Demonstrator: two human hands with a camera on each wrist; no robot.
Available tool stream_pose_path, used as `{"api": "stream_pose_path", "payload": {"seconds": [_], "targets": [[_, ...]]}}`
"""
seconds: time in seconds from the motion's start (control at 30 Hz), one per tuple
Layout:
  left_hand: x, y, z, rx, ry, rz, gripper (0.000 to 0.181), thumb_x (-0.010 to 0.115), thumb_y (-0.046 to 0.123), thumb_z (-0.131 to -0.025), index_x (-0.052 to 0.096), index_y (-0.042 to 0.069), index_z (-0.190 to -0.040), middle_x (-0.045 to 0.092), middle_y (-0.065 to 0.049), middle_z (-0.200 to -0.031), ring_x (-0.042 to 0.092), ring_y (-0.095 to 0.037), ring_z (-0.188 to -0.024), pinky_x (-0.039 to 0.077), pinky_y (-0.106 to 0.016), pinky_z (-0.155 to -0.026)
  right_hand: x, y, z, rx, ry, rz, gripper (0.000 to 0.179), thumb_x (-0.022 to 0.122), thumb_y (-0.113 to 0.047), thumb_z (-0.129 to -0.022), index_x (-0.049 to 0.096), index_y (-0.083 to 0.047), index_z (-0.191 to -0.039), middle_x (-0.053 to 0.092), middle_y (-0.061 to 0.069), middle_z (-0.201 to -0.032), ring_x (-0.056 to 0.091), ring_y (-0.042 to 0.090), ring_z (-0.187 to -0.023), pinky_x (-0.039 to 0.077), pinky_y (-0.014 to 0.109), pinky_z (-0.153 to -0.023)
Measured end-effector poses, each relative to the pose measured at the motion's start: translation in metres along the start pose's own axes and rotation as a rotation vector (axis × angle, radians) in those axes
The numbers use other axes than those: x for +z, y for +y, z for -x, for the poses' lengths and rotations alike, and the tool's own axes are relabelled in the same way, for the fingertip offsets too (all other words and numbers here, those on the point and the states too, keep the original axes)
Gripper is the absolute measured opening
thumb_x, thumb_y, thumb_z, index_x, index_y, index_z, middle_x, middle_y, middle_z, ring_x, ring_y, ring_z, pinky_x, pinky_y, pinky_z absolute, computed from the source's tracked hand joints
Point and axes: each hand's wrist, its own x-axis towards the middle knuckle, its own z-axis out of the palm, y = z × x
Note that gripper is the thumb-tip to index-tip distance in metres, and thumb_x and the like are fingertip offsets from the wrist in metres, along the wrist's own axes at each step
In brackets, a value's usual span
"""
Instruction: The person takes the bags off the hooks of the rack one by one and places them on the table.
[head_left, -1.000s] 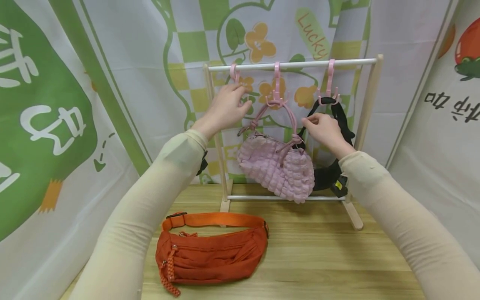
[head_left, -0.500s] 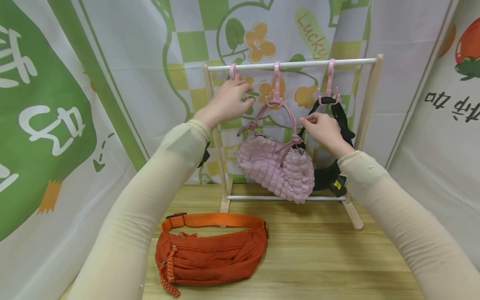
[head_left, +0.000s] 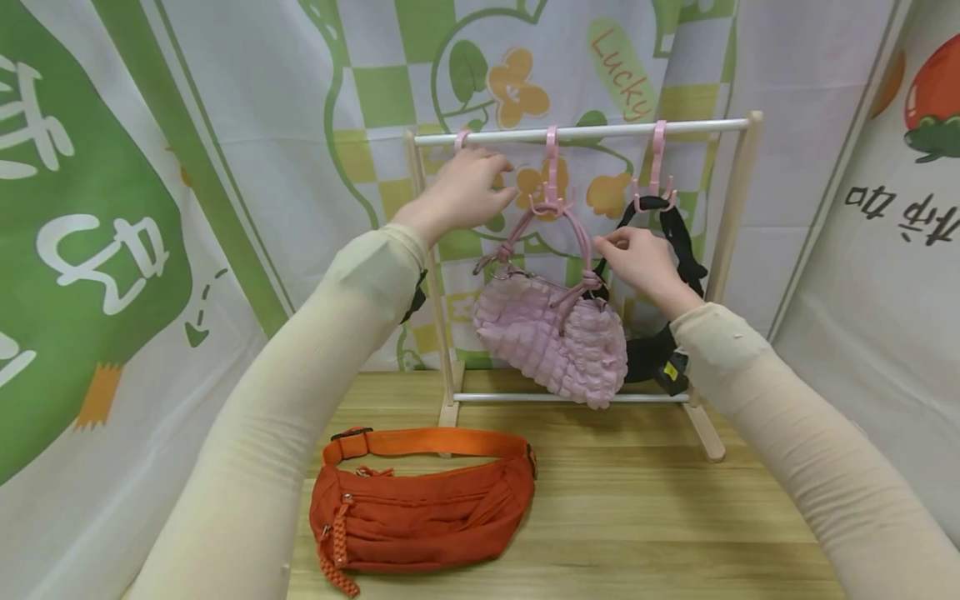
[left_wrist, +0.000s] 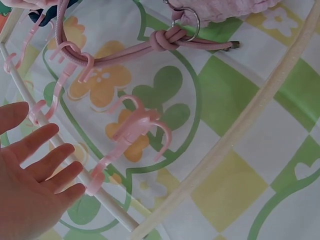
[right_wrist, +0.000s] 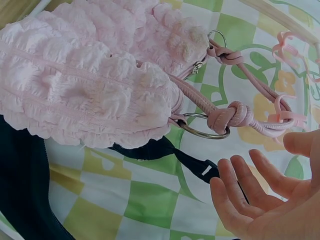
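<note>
- Sleeves of pale cream cloth cover both arms, which reach forward from the lower corners
- Orange waist bag lies on the wooden tabletop, left of centre, its strap looped behind it and braided zip pulls hanging at its left end
- Right hand is raised just beside the pink handle; in its wrist view the thumb stands apart from the loosely bent fingers, with nothing pinched between them, near the buckled black strap; whether a fingertip touches either cannot be told
- Left hand is raised at the left hook, fingers spread and thumb apart, gripping nothing; contact with hook or bar cannot be told
- Pink bag, puckered all over, hangs tilted by its knotted handle from the middle hook, its right end lower
- Black bag hangs from the right hook, partly hidden behind the pink bag and the right arm
- Rack with wooden posts stands on the tabletop, all three pink hooks on its silvery top bar
- Backdrop with green checks, orange flowers and the word "Lucky" hangs behind everything
</note>
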Motion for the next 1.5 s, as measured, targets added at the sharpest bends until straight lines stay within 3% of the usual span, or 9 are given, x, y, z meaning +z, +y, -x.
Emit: {"api": "stream_pose_path", "payload": {"seconds": [0.37, 0.53, 0.6, 0.73, 0.8, 1.37, 1.5], "targets": [[-0.004, 0.006, -0.011, -0.003, -0.022, 0.025, 0.047, 0.045, 0.031, -0.098, 0.046, 0.006, -0.138, 0.048, -0.009, -0.142, 0.041, -0.026, -0.132, 0.028, -0.038, -0.114, -0.001, 0.003, -0.001, -0.004, 0.001, -0.014, 0.053, 0.044, -0.045, -0.097, 0.055, -0.003, -0.129, 0.056, 0.022, -0.129, 0.053, 0.037, -0.116, 0.046, 0.051, -0.092], [-0.006, 0.009, -0.016, -0.013, -0.017, 0.074, 0.047, 0.043, 0.030, -0.098, 0.044, 0.006, -0.140, 0.047, -0.011, -0.143, 0.056, -0.024, -0.115, 0.038, -0.034, -0.107, 0.000, 0.005, -0.002, -0.004, 0.000, -0.007, 0.053, 0.043, -0.044, -0.097, 0.055, -0.003, -0.129, 0.057, 0.022, -0.129, 0.053, 0.037, -0.116, 0.046, 0.051, -0.092], [-0.008, 0.012, -0.018, -0.023, -0.006, 0.077, 0.048, 0.043, 0.030, -0.098, 0.043, 0.007, -0.140, 0.047, -0.012, -0.142, 0.056, -0.023, -0.115, 0.038, -0.034, -0.107, 0.000, 0.005, -0.002, -0.005, 0.001, -0.008, 0.053, 0.044, -0.044, -0.097, 0.055, -0.004, -0.129, 0.057, 0.022, -0.129, 0.054, 0.037, -0.116, 0.046, 0.051, -0.092], [-0.013, 0.016, -0.023, -0.038, 0.026, 0.043, 0.047, 0.041, 0.032, -0.098, 0.044, 0.010, -0.139, 0.048, -0.010, -0.141, 0.041, -0.024, -0.132, 0.026, -0.038, -0.115, 0.000, 0.006, -0.002, -0.010, 0.005, -0.006, 0.053, 0.044, -0.044, -0.097, 0.055, -0.004, -0.129, 0.057, 0.022, -0.129, 0.054, 0.037, -0.117, 0.046, 0.051, -0.092], [-0.014, 0.018, -0.026, -0.037, 0.037, 0.029, 0.046, 0.041, 0.032, -0.098, 0.045, 0.010, -0.139, 0.049, -0.009, -0.140, 0.042, -0.024, -0.131, 0.027, -0.038, -0.114, 0.000, 0.006, -0.002, -0.011, 0.005, -0.005, 0.054, 0.044, -0.045, -0.097, 0.054, -0.003, -0.130, 0.057, 0.022, -0.129, 0.054, 0.037, -0.117, 0.046, 0.051, -0.092], [-0.019, 0.015, -0.042, -0.043, -0.048, 0.022, 0.052, 0.042, 0.038, -0.099, 0.034, 0.016, -0.146, 0.036, 0.000, -0.151, 0.030, -0.021, -0.141, 0.024, -0.041, -0.116, 0.000, 0.004, -0.002, -0.016, 0.008, 0.000, 0.053, 0.043, -0.044, -0.097, 0.054, -0.003, -0.130, 0.058, 0.022, -0.128, 0.055, 0.037, -0.114, 0.047, 0.050, -0.091], [-0.019, 0.015, -0.045, -0.033, -0.047, 0.046, 0.052, 0.041, 0.036, -0.099, 0.033, 0.016, -0.147, 0.039, -0.002, -0.150, 0.037, -0.020, -0.136, 0.030, -0.037, -0.113, -0.001, 0.004, -0.003, -0.008, 0.002, -0.006, 0.054, 0.043, -0.045, -0.097, 0.054, -0.004, -0.130, 0.057, 0.022, -0.129, 0.055, 0.037, -0.115, 0.047, 0.050, -0.091]]}}
